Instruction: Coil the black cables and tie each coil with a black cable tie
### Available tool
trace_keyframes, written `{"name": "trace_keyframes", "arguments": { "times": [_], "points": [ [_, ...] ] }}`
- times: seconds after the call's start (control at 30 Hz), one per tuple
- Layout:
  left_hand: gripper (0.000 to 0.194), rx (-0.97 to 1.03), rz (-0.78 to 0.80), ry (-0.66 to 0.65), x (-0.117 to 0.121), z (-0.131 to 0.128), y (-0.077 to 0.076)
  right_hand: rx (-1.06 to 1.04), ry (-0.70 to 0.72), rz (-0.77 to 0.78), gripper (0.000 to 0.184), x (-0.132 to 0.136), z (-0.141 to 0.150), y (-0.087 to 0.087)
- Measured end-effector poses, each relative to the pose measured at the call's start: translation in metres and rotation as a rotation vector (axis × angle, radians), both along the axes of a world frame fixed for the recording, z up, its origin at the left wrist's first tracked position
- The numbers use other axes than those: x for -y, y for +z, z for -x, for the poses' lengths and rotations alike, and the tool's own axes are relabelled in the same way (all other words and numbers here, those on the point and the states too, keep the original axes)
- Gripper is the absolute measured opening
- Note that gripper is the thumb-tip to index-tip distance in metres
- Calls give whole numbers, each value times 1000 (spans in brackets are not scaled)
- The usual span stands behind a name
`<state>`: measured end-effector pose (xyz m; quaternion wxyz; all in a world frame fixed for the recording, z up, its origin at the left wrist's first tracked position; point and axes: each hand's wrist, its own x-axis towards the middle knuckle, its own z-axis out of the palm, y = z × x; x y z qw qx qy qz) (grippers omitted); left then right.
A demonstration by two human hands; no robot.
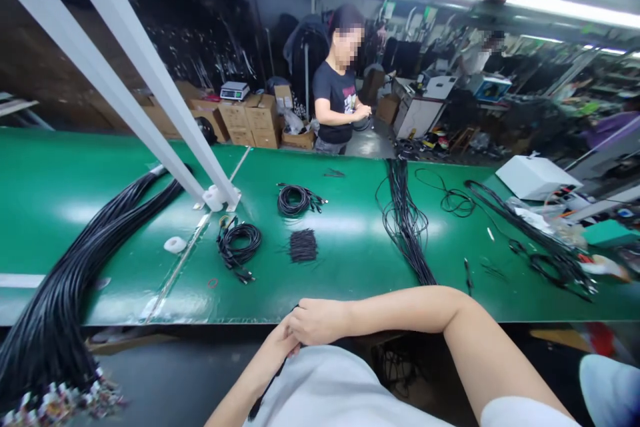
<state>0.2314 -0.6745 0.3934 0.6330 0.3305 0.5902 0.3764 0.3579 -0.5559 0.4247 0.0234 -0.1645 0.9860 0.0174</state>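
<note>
My right hand (320,320) is closed over my left hand (286,339) at the table's near edge, in front of my body. A little black cable (296,309) shows above the fingers, and a black length (267,390) hangs below my left hand. The fingertips are mostly hidden. On the green table (350,280) ahead lies a pile of short black ties (303,245). Behind it rests a coiled black cable (294,201) with plugs at its ends. Another coiled cable (240,243) lies to the left.
A thick black cable bundle (75,280) hangs over the table's left edge. Further bundles (407,227) lie to the right, near a white box (537,177). White posts (145,73) rise from the table beside a white roll (175,244). Across the table, a person (337,93) handles something dark.
</note>
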Motion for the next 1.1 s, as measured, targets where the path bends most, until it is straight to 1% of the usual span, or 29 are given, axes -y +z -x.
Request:
{"name": "trace_keyframes", "arguments": {
  "times": [0.07, 0.17, 0.2, 0.27, 0.33, 0.4, 0.47, 0.5, 0.53, 0.57, 0.63, 0.67, 0.7, 0.73, 0.77, 0.8, 0.83, 0.9, 0.93, 0.97, 1.0, 1.03, 1.1],
  "points": [
    [56, -61, -33, -15, -5, -1, -4, 38, -5, -53, 39, 2, 1, 2],
    [56, -100, -92, -36, -16, -2, -5, 111, -90, -105, 39, 1, 7, 6],
    [56, -103, -98, -47, -20, -2, -4, 150, -137, -91, 36, -2, 10, 8],
    [53, -73, -98, -45, -29, -1, -1, 261, -253, -13, 27, -9, 17, 10],
    [48, 6, -107, 2, -37, 1, -1, 352, -379, 66, 20, -20, 26, 13],
    [46, 68, -128, 60, -44, 7, -1, 355, -478, 101, 18, -31, 33, 15],
    [45, 42, -170, 41, -51, 16, 0, 305, -539, 116, 16, -39, 37, 16],
    [44, -26, -198, 1, -55, 21, 2, 282, -558, 123, 15, -42, 38, 15],
    [43, -144, -234, -53, -60, 27, 4, 269, -571, 124, 13, -43, 39, 13],
    [42, -320, -278, -105, -65, 32, 6, 257, -581, 119, 13, -44, 40, 12],
    [36, -803, -372, -183, -74, 40, 12, 210, -588, 97, 13, -45, 41, 7],
    [31, -1055, -413, -203, -79, 41, 15, 186, -585, 87, 14, -45, 43, 5],
    [25, -1266, -447, -214, -83, 41, 17, 163, -584, 80, 14, -46, 44, 3],
    [19, -1414, -462, -215, -85, 39, 18, 145, -587, 74, 14, -48, 45, 2],
    [16, -1482, -451, -204, -86, 36, 18, 140, -588, 63, 14, -51, 47, 2],
    [15, -1468, -419, -193, -85, 33, 17, 147, -585, 47, 14, -55, 47, 2],
    [17, -1381, -371, -197, -83, 31, 16, 155, -583, 27, 14, -60, 47, 2],
    [22, -1084, -265, -298, -76, 31, 13, 159, -577, -14, 15, -70, 43, 3],
    [26, -960, -241, -352, -72, 34, 12, 155, -573, -28, 16, -74, 40, 3],
    [28, -900, -260, -380, -70, 39, 12, 147, -570, -36, 17, -76, 37, 2],
    [28, -912, -320, -377, -70, 46, 11, 135, -551, -42, 18, -77, 34, 2],
    [28, -982, -413, -341, -73, 54, 10, 122, -507, -49, 19, -76, 32, 0],
    [41, -1157, -624, -266, -83, 68, 5, 60, -364, -72, 22, -72, 31, -4]
  ]
}}
